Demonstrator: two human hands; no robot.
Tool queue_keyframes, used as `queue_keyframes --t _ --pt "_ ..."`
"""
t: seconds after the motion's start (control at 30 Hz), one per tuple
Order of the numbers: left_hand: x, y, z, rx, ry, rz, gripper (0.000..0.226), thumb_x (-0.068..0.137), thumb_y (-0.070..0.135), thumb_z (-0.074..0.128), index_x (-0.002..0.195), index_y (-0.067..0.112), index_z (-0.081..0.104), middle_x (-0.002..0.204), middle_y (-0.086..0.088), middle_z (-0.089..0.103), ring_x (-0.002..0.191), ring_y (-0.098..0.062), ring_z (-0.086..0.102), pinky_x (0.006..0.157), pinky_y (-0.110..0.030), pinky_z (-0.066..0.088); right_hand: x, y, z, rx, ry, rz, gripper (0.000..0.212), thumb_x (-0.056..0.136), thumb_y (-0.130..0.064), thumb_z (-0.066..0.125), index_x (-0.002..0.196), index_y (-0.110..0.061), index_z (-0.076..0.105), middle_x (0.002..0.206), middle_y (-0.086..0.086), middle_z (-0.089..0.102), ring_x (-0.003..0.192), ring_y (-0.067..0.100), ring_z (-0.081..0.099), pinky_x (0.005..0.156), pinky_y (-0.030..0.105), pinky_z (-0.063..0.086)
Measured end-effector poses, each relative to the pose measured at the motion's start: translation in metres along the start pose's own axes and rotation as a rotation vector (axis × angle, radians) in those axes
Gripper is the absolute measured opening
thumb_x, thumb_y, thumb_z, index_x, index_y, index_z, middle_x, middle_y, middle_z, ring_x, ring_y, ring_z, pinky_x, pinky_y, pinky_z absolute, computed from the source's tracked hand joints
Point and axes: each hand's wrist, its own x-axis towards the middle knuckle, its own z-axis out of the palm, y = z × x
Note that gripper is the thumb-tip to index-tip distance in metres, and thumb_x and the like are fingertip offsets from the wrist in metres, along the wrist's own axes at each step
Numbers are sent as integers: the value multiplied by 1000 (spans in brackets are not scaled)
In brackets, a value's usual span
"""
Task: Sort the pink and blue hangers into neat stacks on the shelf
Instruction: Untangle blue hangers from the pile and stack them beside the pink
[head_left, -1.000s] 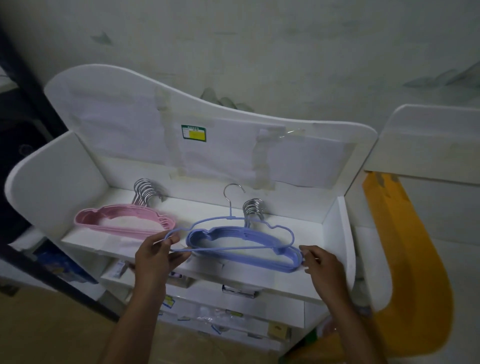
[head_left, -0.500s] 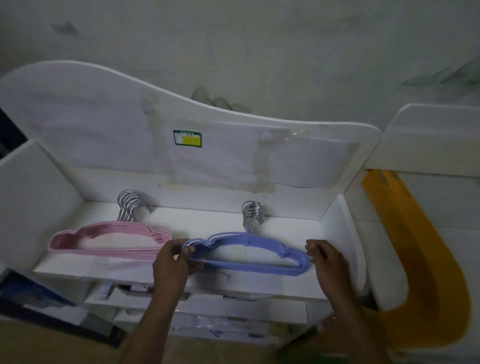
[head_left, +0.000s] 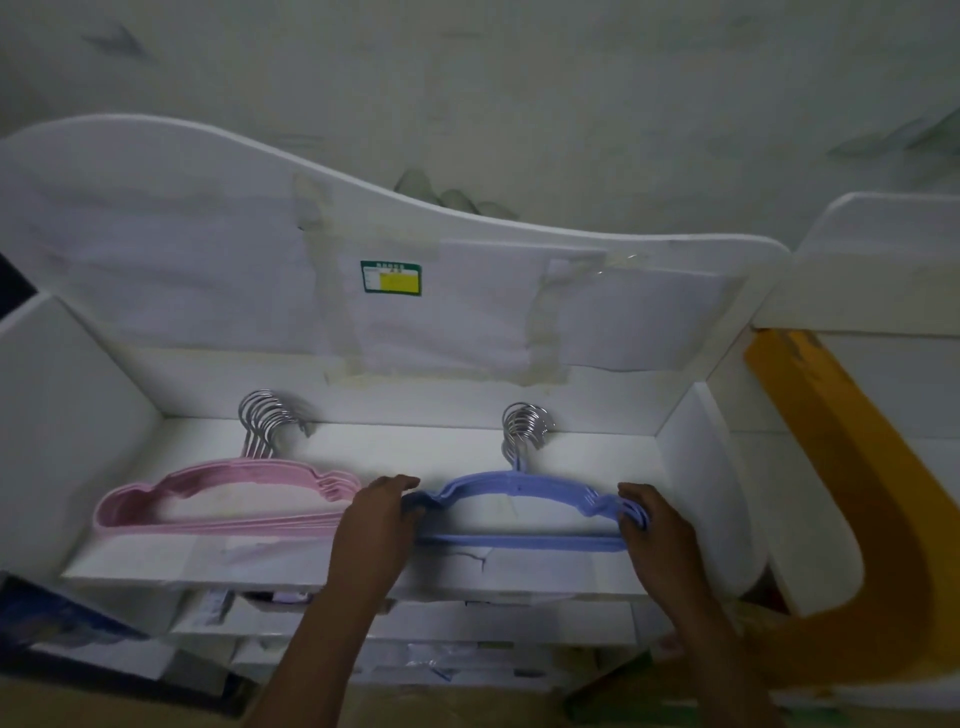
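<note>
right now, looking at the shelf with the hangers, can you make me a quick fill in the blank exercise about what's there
1. The left hand and right hand grip opposite ends of the stack of ____ hangers.
2. The pink hangers lie to the ____ of the blue ones.
3. The hangers' metal hooks point toward the ____ of the white shelf.
4. The sticker on the back panel is green and ____.

Missing words: blue; left; back; yellow

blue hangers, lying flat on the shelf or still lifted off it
Lying flat. The blue hangers rest on the shelf board, hooks toward the back panel; left hand and right hand hold their two ends.
</note>
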Motion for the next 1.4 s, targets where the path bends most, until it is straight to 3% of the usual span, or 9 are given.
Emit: queue_keyframes --t 0.13,0.33,0.57,0.63,0.8,0.9,1.03,1.23,1.4 --pt "8 10 9 23 -131 -39 49 84 -3 58 129 15 61 121 -11 65 112 -27 61 94 -29 43 7 2 -2 -80 -41 -15 29 94 -2 57 122 -8 62 119 10 67 104 21 63 85 22 42" --pt "13 11 21 78 -80 -109 48 83 -4 55 124 17 64 114 -11 68 104 -27 65 88 -30 48 23 -1 -11 -183 -182 -23 28 93 2 55 119 -6 64 113 9 67 93 14 58 80 18 40" --pt "20 8 26 83 -103 -156 49 85 -5 56 129 17 60 119 -10 65 104 -25 65 88 -30 52 34 -2 -6 -360 -250 -25 23 83 6 60 99 -9 69 89 6 64 82 24 62 65 25 38" --pt "22 11 25 100 -116 -176 42 87 -2 58 124 17 63 117 -9 65 101 -24 65 84 -26 50 33 -4 -3 -423 -229 -34 25 82 5 59 100 -9 69 94 11 68 80 23 60 65 23 37" --pt "31 11 24 175 -175 -199 36 87 6 60 120 19 67 114 -6 66 99 -22 66 85 -26 51 33 -2 0 -514 -269 -27 35 87 0 59 120 -11 66 113 10 67 101 24 65 74 19 40" --pt "32 9 25 240 -167 -167 37 88 6 57 119 22 67 113 -6 66 98 -24 67 85 -28 52 37 -6 -3 -558 -299 -26 30 89 -4 59 118 -12 67 111 9 69 99 23 66 74 21 43" --pt "36 11 26 284 -180 -84 42 87 8 55 122 30 66 116 -3 66 101 -23 66 87 -29 50 37 -7 -1 -556 -301 -102 23 91 -10 63 112 -15 70 106 6 72 93 17 67 66 15 35" --pt "41 14 29 384 -244 -15 29 88 6 53 108 21 67 107 -2 63 95 -22 64 77 -24 45 43 -12 5 -628 -353 -65 32 94 -11 60 125 -16 64 115 7 70 101 16 67 72 14 39" --pt "44 15 27 394 -246 43 25 86 8 52 98 24 67 96 -1 61 88 -23 63 70 -25 42 45 -13 6 -631 -374 -115 29 92 -11 61 120 -16 66 109 7 70 97 18 66 70 17 37"
